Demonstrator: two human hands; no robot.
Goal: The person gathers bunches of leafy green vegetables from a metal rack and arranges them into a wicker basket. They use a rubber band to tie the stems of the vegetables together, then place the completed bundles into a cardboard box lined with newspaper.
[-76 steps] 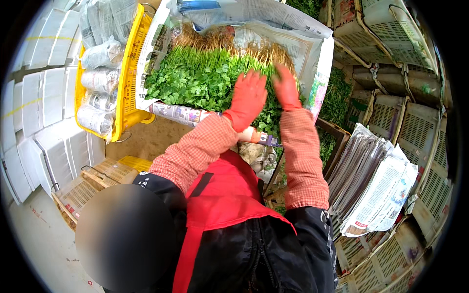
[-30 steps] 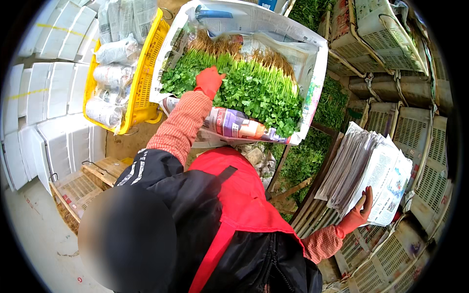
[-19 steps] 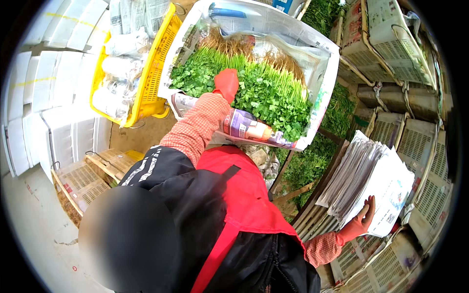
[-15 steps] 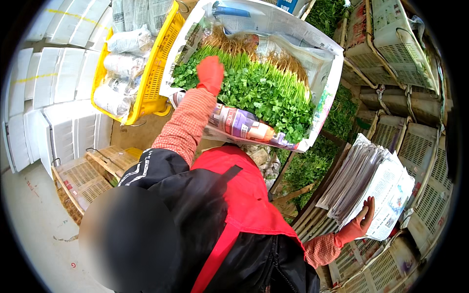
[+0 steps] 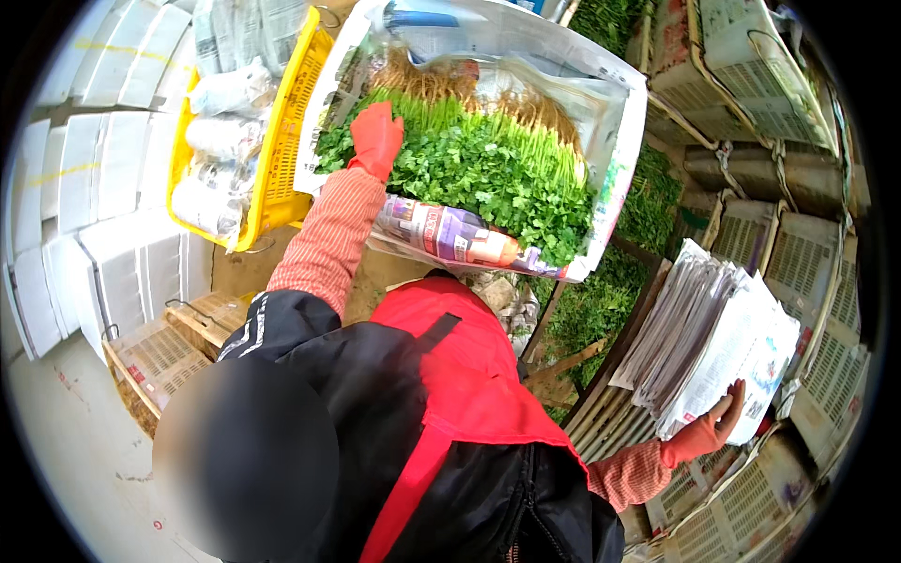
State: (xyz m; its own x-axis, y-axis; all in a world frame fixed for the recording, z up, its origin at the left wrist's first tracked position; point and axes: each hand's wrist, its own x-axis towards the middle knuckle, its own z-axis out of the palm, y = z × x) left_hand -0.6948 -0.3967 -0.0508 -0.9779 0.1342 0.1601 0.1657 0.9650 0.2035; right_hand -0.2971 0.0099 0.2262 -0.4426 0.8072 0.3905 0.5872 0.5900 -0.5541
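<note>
Conceivably, an uneven tug by the right hand (image 5: 701, 435), fingers extended, could spill the stacked newspapers (image 5: 690, 328), while the left hand (image 5: 378, 136), grip unclear, curls over greens (image 5: 507, 178) in a paper-lined box (image 5: 627, 131).

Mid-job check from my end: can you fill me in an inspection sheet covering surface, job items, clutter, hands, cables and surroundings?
Surface: newspaper lining under and around the greens.
Job items: leafy greens in a row, roots toward the far side; newspaper stack to the right, edges uneven.
Clutter: yellow basket of wrapped bundles at left; a blue item at the lining's far side.
Hands: gloved left hand at the greens' left end, grip unclear; gloved right hand at the stack's near edge, fingers extended.
Cables: nothing seen.
Surroundings: white boxes left, slotted crates right.
</note>
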